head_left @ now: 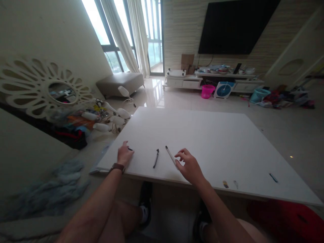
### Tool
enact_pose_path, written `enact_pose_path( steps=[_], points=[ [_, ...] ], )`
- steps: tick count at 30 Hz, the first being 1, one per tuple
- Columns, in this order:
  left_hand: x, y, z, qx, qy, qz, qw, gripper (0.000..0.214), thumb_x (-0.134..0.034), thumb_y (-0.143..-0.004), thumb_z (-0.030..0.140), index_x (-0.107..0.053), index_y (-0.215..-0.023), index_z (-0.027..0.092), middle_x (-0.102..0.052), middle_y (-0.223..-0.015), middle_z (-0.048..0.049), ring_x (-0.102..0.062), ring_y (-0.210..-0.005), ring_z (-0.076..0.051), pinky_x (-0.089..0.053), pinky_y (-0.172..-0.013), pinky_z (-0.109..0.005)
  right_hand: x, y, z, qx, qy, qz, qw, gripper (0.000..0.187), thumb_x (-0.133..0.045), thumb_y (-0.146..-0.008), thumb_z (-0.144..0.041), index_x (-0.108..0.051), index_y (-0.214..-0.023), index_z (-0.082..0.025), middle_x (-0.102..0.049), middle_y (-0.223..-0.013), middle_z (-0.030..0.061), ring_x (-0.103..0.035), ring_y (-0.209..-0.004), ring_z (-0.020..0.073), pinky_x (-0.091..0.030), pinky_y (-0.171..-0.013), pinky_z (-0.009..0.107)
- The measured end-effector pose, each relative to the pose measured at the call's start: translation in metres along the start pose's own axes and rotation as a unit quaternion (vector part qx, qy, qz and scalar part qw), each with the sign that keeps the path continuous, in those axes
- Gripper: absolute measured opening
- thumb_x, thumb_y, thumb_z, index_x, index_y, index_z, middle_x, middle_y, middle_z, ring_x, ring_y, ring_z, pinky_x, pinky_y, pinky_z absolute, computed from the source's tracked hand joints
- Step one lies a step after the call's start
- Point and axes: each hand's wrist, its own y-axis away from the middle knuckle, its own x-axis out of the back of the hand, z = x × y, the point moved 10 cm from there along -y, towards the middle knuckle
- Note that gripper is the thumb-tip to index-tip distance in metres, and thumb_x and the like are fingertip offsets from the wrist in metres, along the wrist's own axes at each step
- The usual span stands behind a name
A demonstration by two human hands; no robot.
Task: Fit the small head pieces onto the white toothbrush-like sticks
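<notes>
My left hand, with a brown-strapped watch on its wrist, rests at the left front of the white table. Its thumb and index finger are spread around a small dark object, whose kind I cannot make out. My right hand is over the table, fingers curved and apart, beside a slim pale pen-like stick with a dark tip. The thumb overlaps the stick's near end, and contact is unclear. Between both hands lies a thin dark tool with a small angled head.
On the table's right front lie a brown-and-yellow piece, a clear small piece and a dark strip. A lamp with several white shades stands off the left edge. Something red is below the right front edge.
</notes>
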Motion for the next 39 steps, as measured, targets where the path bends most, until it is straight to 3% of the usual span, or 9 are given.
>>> enact_pose_path(
  steps=[3,7,9,11,21,28,33,39],
  points=[
    [0.006,0.027,0.085,-0.117,0.104,0.031,0.987,0.072,-0.074,-0.069,0.02,-0.046,-0.135,0.019,-0.07,-0.108,-0.008,-0.067,-0.095,-0.023,-0.053,-0.088,-0.035,0.007,-0.009,0.001,-0.008,-0.046,0.033,0.998,0.009,-0.061,-0.087,-0.016,-0.068,-0.09,-0.021,-0.06,-0.093,0.0013,-0.061,-0.077,0.0131,-0.048,-0.07,0.027],
    [0.012,0.097,0.195,-0.259,0.239,0.015,0.936,0.071,-0.076,-0.071,0.017,-0.045,-0.136,0.024,-0.069,-0.109,-0.0064,-0.066,-0.097,-0.02,-0.055,-0.088,-0.035,0.013,-0.012,0.002,-0.014,-0.1,0.097,0.99,0.008,-0.062,-0.089,-0.02,-0.07,-0.088,-0.02,-0.06,-0.09,0.0019,-0.06,-0.078,0.014,-0.049,-0.069,0.026],
    [0.014,0.128,0.232,-0.314,0.251,0.001,0.915,0.071,-0.076,-0.072,0.015,-0.046,-0.136,0.025,-0.069,-0.11,-0.0065,-0.065,-0.101,-0.021,-0.055,-0.091,-0.037,0.017,-0.01,0.004,-0.026,-0.107,0.137,0.984,0.009,-0.062,-0.089,-0.022,-0.071,-0.09,-0.02,-0.06,-0.09,0.0023,-0.059,-0.076,0.0139,-0.049,-0.068,0.027],
    [0.016,0.149,0.252,-0.348,0.256,-0.009,0.902,0.068,-0.075,-0.074,0.014,-0.047,-0.135,0.025,-0.068,-0.111,-0.0068,-0.063,-0.104,-0.021,-0.054,-0.092,-0.038,0.021,-0.008,0.009,-0.045,-0.105,0.167,0.979,0.009,-0.061,-0.089,-0.022,-0.07,-0.091,-0.02,-0.059,-0.089,0.0025,-0.058,-0.074,0.0141,-0.049,-0.067,0.027],
    [0.02,0.165,0.275,-0.42,0.211,0.003,0.883,0.061,-0.067,-0.079,0.007,-0.047,-0.134,0.021,-0.068,-0.109,-0.0076,-0.059,-0.102,-0.024,-0.054,-0.092,-0.04,0.027,-0.009,0.025,-0.08,-0.082,0.185,0.976,0.01,-0.059,-0.085,-0.015,-0.069,-0.086,-0.019,-0.058,-0.086,0.0026,-0.057,-0.075,0.0151,-0.048,-0.069,0.028],
    [0.02,0.163,0.271,-0.432,0.186,0.036,0.882,0.058,-0.066,-0.08,0.007,-0.048,-0.133,0.021,-0.068,-0.109,-0.0077,-0.058,-0.099,-0.024,-0.053,-0.09,-0.038,0.02,-0.016,0.028,-0.117,-0.084,0.184,0.972,0.008,-0.06,-0.084,-0.016,-0.066,-0.081,-0.018,-0.057,-0.082,0.0016,-0.054,-0.07,0.0145,-0.045,-0.067,0.028],
    [0.02,0.164,0.269,-0.434,0.165,0.044,0.884,0.053,-0.065,-0.082,0.009,-0.05,-0.132,0.021,-0.068,-0.108,-0.0083,-0.058,-0.094,-0.024,-0.053,-0.087,-0.04,0.007,-0.017,0.039,-0.143,-0.142,0.175,0.964,0.006,-0.061,-0.084,-0.021,-0.064,-0.08,-0.019,-0.057,-0.079,0.0014,-0.054,-0.069,0.0155,-0.045,-0.064,0.028],
    [0.02,0.166,0.264,-0.427,0.154,0.034,0.89,0.05,-0.064,-0.083,0.01,-0.052,-0.13,0.022,-0.069,-0.106,-0.0077,-0.058,-0.095,-0.025,-0.052,-0.087,-0.04,-0.003,-0.017,0.043,-0.126,-0.132,0.155,0.971,0.006,-0.057,-0.085,-0.022,-0.061,-0.082,-0.019,-0.057,-0.083,0.003,-0.053,-0.074,0.017,-0.046,-0.066,0.029]
  ],
)
